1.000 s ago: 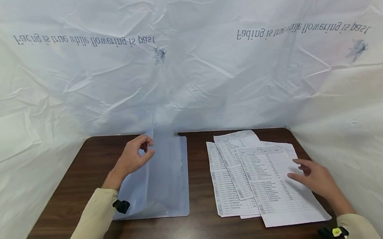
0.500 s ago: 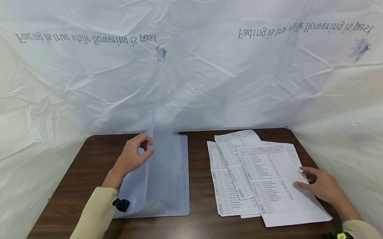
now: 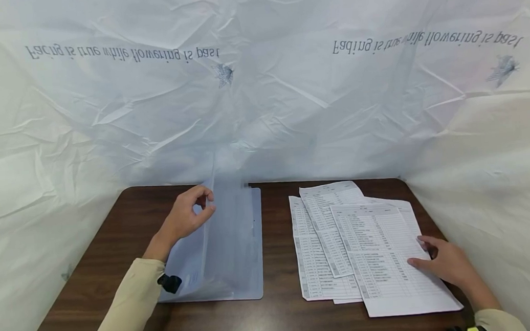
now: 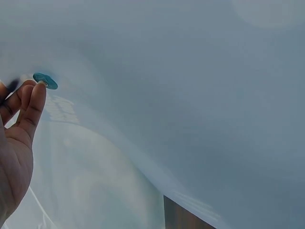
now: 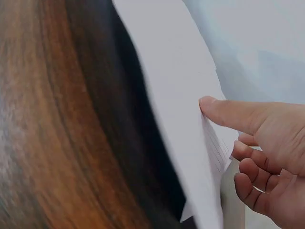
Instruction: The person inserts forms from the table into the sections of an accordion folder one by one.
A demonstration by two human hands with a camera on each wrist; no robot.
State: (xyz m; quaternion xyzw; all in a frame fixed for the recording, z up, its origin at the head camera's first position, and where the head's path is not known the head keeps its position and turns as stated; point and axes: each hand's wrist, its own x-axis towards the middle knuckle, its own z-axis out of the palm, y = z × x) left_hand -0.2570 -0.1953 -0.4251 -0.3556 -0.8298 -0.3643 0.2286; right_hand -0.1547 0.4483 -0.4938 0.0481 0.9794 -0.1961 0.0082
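Observation:
A clear bluish plastic folder [image 3: 236, 254] lies on the left of the table with its upper sheet lifted. My left hand [image 3: 186, 214] pinches that sheet near its edge. In the left wrist view the raised plastic [image 4: 190, 86] spreads wide, and a teal round disc [image 4: 46, 81] sits at the fingertips of the left hand [image 4: 19, 138]. Several overlapping printed sheets of paper [image 3: 376, 245] lie on the right. My right hand [image 3: 447, 263] grips their right edge. In the right wrist view the thumb presses on the paper [image 5: 176, 95], other fingers at its far edge.
Both papers and folder rest on a dark brown wooden table [image 3: 279, 267]. A wrinkled white plastic curtain [image 3: 270, 108] with printed lettering hangs behind the table and along both sides. A bare strip of tabletop separates folder and papers.
My right hand has moved down and slightly right to the papers' right edge, and now grips it. My left hand still holds the folder's sheet in place.

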